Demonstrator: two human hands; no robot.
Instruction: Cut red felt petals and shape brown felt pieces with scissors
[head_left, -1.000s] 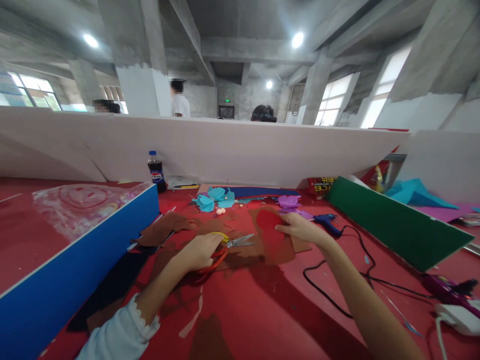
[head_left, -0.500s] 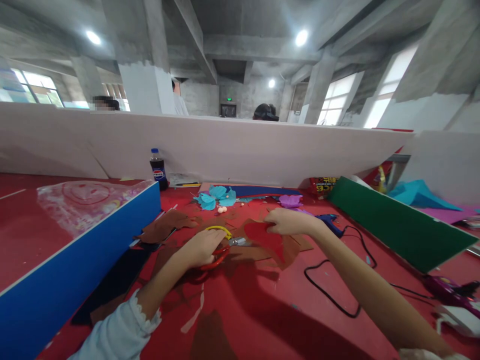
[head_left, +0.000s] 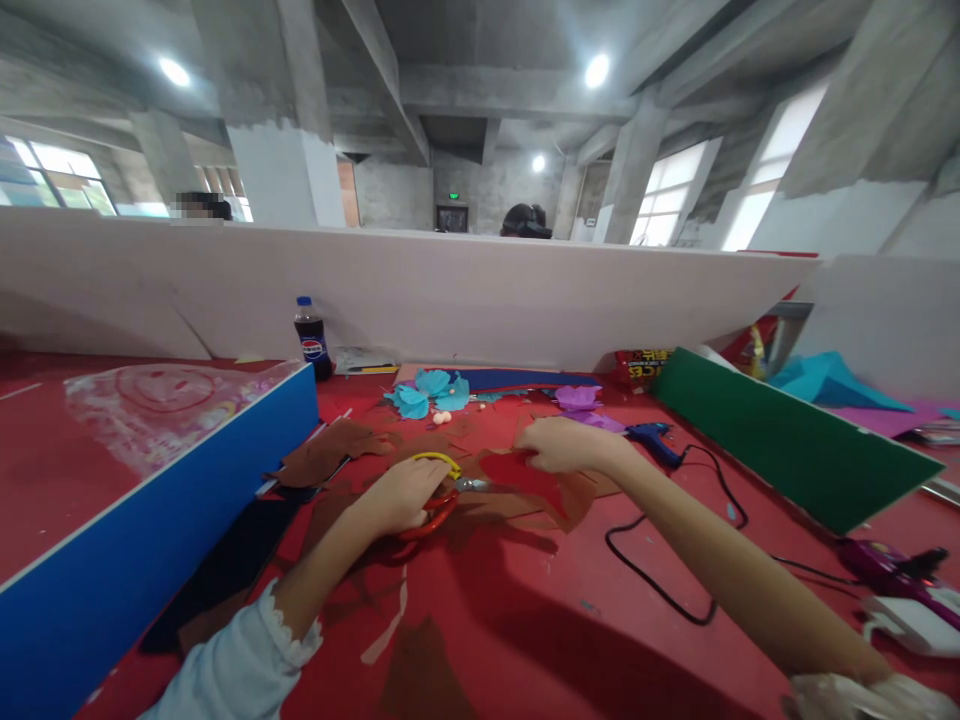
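My left hand (head_left: 405,495) is closed around the scissors (head_left: 471,485), which have one yellow and one red-orange handle. Their blades point right, at the left edge of a red sheet (head_left: 525,480), paper or felt. This red sheet lies over a brown sheet (head_left: 579,500), whose edge sticks out on its right. At the top of the red sheet, the fingers of my right hand (head_left: 559,445) pinch it, apparently along with the brown one. Brown scraps (head_left: 334,450) are scattered about my left hand.
Blue crinkled flowers (head_left: 431,390) and a purple flower (head_left: 577,398) lie behind my hands. A blue glue gun (head_left: 654,440) with a black cord sits right. Blue (head_left: 187,480) and green (head_left: 787,430) boards flank the work. A cola bottle (head_left: 311,340) stands by the white partition (head_left: 450,295).
The scissor blades look more edge-on and overlap the red sheet's left edge. The sheets have tilted slightly in my right hand. My view has shifted a little.
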